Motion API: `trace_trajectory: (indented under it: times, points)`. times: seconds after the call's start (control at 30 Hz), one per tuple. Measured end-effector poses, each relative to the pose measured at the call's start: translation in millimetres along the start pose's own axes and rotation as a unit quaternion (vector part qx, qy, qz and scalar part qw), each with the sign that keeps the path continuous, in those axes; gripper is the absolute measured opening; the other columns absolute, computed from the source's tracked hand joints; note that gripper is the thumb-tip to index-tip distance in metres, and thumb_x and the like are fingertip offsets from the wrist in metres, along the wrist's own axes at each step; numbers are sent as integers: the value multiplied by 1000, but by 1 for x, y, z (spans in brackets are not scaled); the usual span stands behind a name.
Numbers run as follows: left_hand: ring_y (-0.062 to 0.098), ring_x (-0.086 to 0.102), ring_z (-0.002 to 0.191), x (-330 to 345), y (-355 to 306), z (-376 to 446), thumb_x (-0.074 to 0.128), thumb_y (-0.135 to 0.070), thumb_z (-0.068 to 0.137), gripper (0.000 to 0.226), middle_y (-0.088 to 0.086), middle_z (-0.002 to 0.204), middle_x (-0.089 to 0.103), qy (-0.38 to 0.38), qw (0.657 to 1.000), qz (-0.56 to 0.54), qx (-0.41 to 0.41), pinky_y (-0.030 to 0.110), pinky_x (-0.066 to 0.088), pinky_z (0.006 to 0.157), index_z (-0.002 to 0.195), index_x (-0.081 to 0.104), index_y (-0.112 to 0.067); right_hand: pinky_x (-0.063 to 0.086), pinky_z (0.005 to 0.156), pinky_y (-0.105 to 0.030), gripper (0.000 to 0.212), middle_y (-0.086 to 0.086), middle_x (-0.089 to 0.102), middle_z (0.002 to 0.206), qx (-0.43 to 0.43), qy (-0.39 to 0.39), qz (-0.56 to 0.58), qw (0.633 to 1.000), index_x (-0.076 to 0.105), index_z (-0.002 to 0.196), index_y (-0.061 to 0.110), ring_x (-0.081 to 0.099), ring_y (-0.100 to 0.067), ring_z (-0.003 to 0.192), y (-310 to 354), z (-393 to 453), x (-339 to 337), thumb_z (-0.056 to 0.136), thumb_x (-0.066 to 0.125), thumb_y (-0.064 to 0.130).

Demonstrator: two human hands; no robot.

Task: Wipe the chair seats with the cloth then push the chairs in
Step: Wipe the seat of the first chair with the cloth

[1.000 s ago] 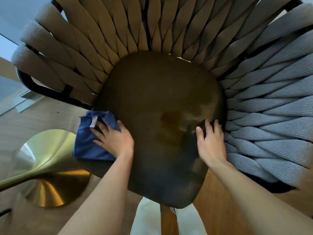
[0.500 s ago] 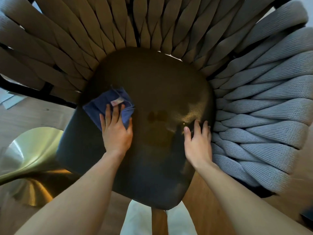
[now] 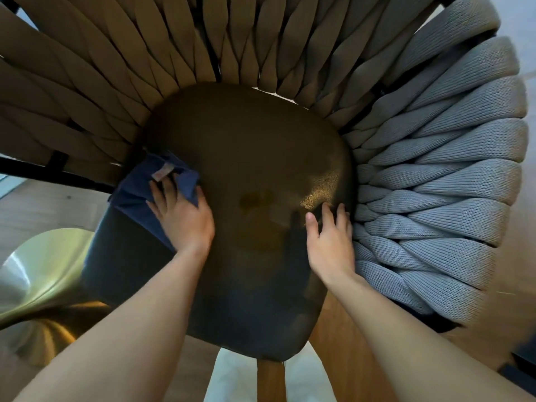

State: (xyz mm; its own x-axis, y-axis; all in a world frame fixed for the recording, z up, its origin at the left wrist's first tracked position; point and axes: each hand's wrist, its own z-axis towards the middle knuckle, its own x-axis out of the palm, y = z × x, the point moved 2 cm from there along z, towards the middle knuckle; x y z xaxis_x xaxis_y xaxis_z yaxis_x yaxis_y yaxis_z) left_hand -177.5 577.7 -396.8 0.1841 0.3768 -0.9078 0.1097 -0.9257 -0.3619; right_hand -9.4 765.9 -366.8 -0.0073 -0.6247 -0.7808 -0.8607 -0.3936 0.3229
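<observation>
While our left hand (image 3: 181, 219) presses the blue cloth (image 3: 150, 192) flat-fingered onto the seat's (image 3: 246, 158) left edge, our right hand (image 3: 330, 242) rests open, empty, at its right edge. Risk: cloth slides off that rim. Woven backrest (image 3: 435, 175) beyond; chair legs hidden.

Seat (image 3: 246, 158) centre is open to you from 12 to 6; woven backrest (image 3: 435, 169) walls off 9 through 3.
</observation>
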Motion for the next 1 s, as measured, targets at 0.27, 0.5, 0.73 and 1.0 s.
trace_trajectory:
  times: [0.27, 0.5, 0.73, 1.0]
  points:
    - [14, -4, 149, 21, -22, -22, 43, -41, 99, 63, -1, 162, 10, 191, 905, 75, 371, 41, 0, 122, 154, 16, -25, 9, 120, -39, 61, -12, 11, 163, 6, -3, 8, 1000, 30, 152, 17, 7, -30, 149, 1, 0, 1, 100, 30, 49]
    - [22, 2, 150, 16, -32, -1, 37, -40, 101, 63, 8, 162, 14, 87, 984, 44, 151, 44, 1, 122, 154, 15, -14, 9, 121, -38, 61, -10, 10, 163, -1, -4, 11, 1000, 29, 152, 18, 5, -27, 150, -1, -1, 0, 101, 28, 50]
    - [16, 2, 149, 21, -19, -36, 47, -37, 97, 64, 3, 162, 16, 165, 912, 76, 368, 38, 2, 121, 153, 21, -19, 10, 120, -39, 60, -9, 12, 163, 3, 1, 24, 1000, 31, 151, 20, 6, -27, 149, -3, 0, -3, 100, 27, 51]
    - [28, -1, 150, 43, -88, -16, 22, -50, 100, 66, 9, 163, 6, 90, 985, 79, 127, 51, 0, 120, 155, 7, -16, 13, 120, -38, 59, -8, 20, 161, -5, -29, 52, 998, 30, 151, 17, 13, -24, 149, -7, 1, 0, 101, 25, 49]
